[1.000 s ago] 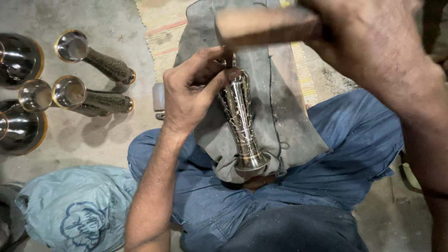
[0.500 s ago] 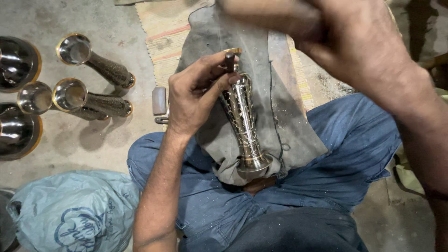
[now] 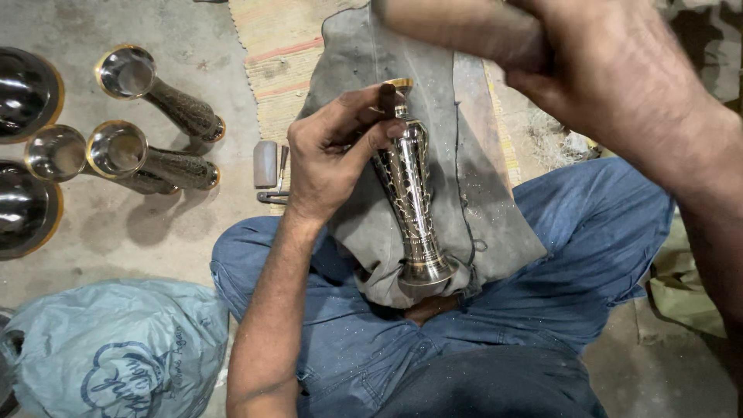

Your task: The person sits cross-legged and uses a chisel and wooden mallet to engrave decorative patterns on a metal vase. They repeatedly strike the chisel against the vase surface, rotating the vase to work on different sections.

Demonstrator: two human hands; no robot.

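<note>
So the person's sitting cross-legged on the floor in blue jeans, with a grey cloth draped over the lap and whatever block is underneath it. Lying on that cloth is a tall shiny metal vase with cut patterning down its body and a brass-coloured rim, flared foot pointing toward the person, narrow neck pointing away.

The left hand is right at the neck end, its grip pinching a small dark punch-like tool between thumb and fingers, tip against the vase near the rim.

The right hand is up high and close to the camera, grip wrapped tight around a thick wooden handle, which looks blurred.

Off to the left on the concrete floor there are more vases of the same kind lying on their sides, a couple of dark polished bowls, and a pale blue-grey plastic bag near the left knee.
</note>
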